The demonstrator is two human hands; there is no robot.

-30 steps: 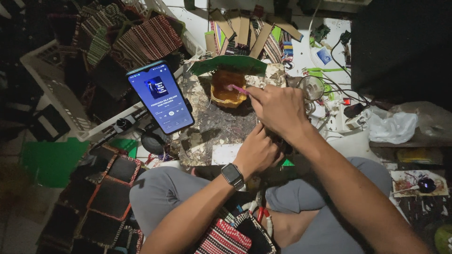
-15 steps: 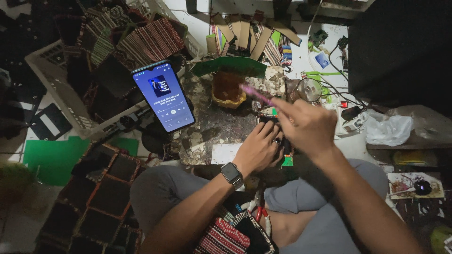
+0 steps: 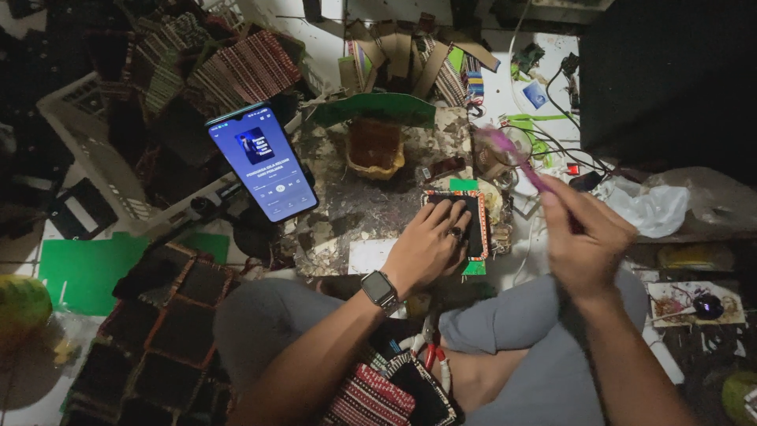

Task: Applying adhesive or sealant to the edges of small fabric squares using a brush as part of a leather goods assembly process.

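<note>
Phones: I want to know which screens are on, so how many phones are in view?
1. A lit phone leans propped left of the work board, beyond the left hand. Others may be hidden in the dark clutter.

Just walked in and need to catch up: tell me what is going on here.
A person sits on the floor at a stained work board. The left hand presses down on a dark rectangular piece with a patterned woven border. The right hand is raised beside it, holding a thin pink brush-like tool, blurred. A small pot of amber glue-like stuff and a lit phone sit nearby.
</note>
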